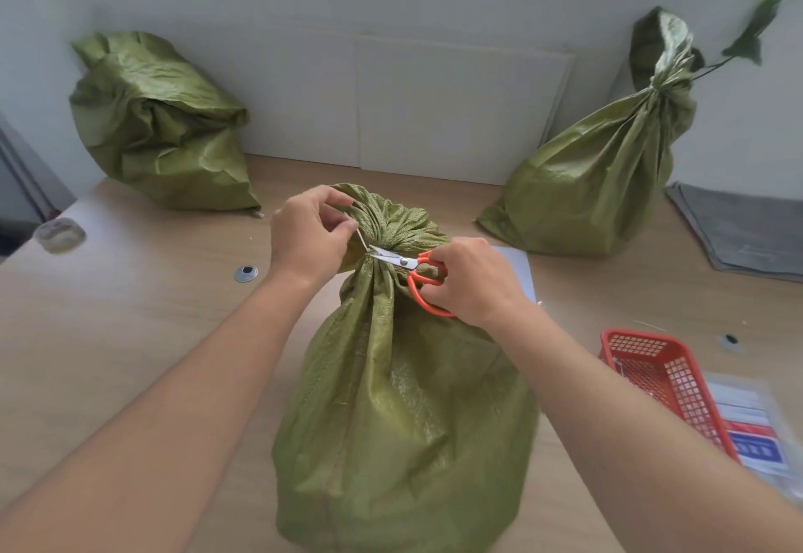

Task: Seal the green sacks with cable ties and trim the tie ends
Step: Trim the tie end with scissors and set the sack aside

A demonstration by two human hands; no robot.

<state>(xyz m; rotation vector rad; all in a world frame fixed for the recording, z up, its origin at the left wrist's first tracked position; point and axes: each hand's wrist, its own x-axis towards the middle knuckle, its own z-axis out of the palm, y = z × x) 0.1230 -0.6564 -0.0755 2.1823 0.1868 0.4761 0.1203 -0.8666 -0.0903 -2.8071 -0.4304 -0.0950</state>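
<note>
A full green sack (404, 413) stands upright in front of me on the wooden table (130, 335), its neck gathered tight. My left hand (308, 235) pinches the white cable tie tail (362, 239) sticking up from the neck. My right hand (473, 279) holds orange-handled scissors (417, 274), blades open around the tail's base at the neck. A second sack (599, 170), tied at its neck, leans at the back right. A third sack (160, 127), crumpled and folded over, rests at the back left against the wall.
An orange mesh basket (669, 383) sits at my right, with a clear plastic packet (751, 426) beside it. A sheet of white paper (517, 266) lies behind the right hand. Grey cloth (738, 231) covers the far right. A small round tape roll (58, 233) sits at the table's left edge.
</note>
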